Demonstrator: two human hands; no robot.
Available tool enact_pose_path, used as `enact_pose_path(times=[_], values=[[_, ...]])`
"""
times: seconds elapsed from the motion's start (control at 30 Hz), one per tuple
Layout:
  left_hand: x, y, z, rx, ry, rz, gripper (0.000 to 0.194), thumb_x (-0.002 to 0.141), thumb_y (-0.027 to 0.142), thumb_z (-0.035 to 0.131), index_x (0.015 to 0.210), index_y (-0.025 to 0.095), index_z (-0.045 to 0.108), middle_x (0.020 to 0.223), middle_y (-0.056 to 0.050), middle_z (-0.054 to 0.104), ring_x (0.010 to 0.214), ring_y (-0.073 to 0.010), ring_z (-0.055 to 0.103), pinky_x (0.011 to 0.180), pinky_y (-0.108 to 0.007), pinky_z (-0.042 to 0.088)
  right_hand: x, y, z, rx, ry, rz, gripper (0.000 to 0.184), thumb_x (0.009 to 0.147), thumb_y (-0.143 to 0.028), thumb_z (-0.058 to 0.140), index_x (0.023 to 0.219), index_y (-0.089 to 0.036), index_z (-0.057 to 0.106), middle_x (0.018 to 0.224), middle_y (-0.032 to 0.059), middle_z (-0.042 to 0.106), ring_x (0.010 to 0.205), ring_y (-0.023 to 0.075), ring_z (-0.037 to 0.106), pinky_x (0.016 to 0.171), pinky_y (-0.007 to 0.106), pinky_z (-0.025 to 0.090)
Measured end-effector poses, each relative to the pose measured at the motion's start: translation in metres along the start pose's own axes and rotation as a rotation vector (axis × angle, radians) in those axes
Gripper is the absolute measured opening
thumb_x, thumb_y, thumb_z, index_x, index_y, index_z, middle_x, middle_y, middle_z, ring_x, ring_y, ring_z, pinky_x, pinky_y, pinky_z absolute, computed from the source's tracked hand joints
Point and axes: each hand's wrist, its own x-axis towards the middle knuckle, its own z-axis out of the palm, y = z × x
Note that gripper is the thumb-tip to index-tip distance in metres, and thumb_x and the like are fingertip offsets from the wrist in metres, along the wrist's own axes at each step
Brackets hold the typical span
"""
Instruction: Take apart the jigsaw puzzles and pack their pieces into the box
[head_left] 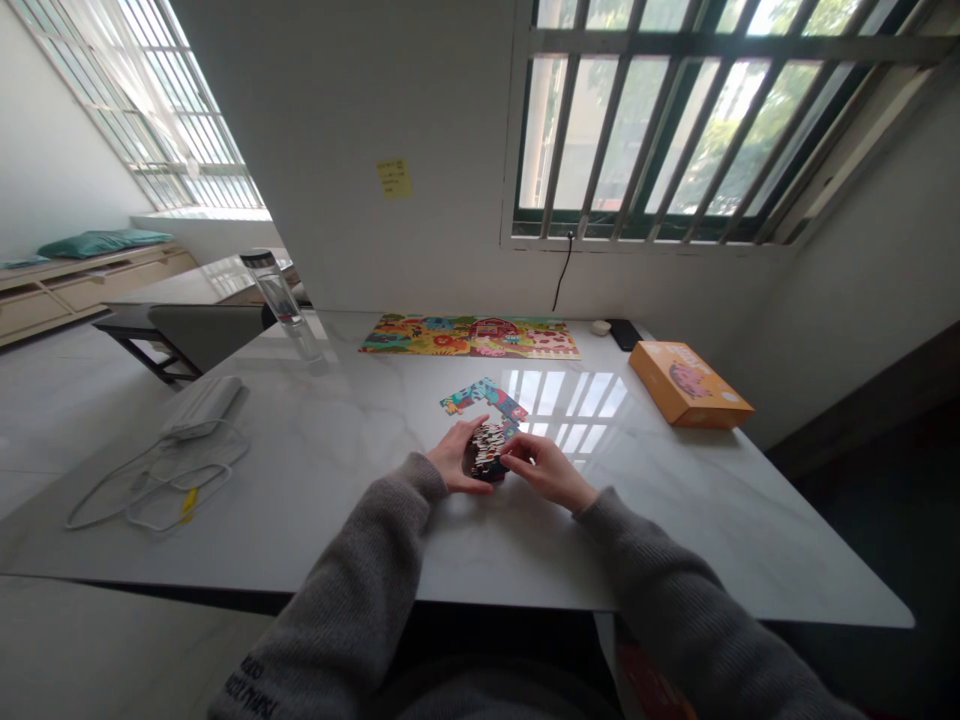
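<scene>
Puzzle pieces (486, 450) sit stacked in the left hand (459, 462), clamped between thumb and fingers; the right hand (544, 470) bends its fingers against them, its grip unclear. Just beyond, at twelve o'clock, lies a partial puzzle border (480, 388), with an orange box (690, 388) at two.

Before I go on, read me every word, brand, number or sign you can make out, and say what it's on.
None can be read with certainty.
Yellow note on the wall: handwriting, too small and blurred.
Orange box: pale lettering on top, too blurred.
Left sleeve: dark lettering near the bottom edge of the picture, slanted and unclear.
Puzzle pieces in the left hand: too small to tell.
</scene>
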Motion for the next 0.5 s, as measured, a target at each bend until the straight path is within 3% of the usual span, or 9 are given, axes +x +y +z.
enact_pose_path(times=[0.1,0.2,0.3,0.5], values=[[0.002,-0.001,0.002,0.048,0.012,-0.001,0.111,0.056,0.046,0.087,0.149,0.019,0.032,0.130,-0.014,0.049,0.123,-0.0350,0.049,0.111,-0.053,0.038,0.001,0.002,-0.001,-0.070,0.044,-0.035,0.023,0.087,-0.043,0.062,0.086,-0.020,0.061,0.066,-0.0028,0.055,0.060,0.0126,0.048,0.058,0.026,0.038],[0.004,-0.001,0.004,0.067,0.026,0.000,0.101,0.060,0.040,0.083,0.147,0.020,0.035,0.127,-0.013,0.052,0.120,-0.0336,0.051,0.109,-0.052,0.039,0.005,0.011,-0.018,-0.145,0.227,-0.021,0.022,0.091,-0.041,0.054,0.089,-0.020,0.058,0.066,-0.0018,0.055,0.060,0.0142,0.050,0.058,0.027,0.039],[0.004,0.001,0.003,0.063,0.037,0.009,0.099,0.058,0.032,0.081,0.146,0.022,0.035,0.126,-0.011,0.053,0.119,-0.0322,0.052,0.109,-0.050,0.039,0.010,0.025,-0.031,-0.403,0.325,0.052,0.024,0.091,-0.038,0.052,0.100,-0.018,0.061,0.071,0.0005,0.057,0.064,0.0168,0.052,0.063,0.030,0.041],[0.002,0.003,-0.002,0.105,0.060,0.009,0.097,0.057,0.025,0.077,0.144,0.021,0.036,0.128,-0.012,0.052,0.121,-0.0326,0.052,0.110,-0.050,0.039,0.023,0.033,-0.008,-0.865,0.309,0.085,0.048,0.087,-0.045,0.063,0.126,-0.019,0.055,0.112,0.0150,0.061,0.104,0.0299,0.054,0.086,0.038,0.042]])
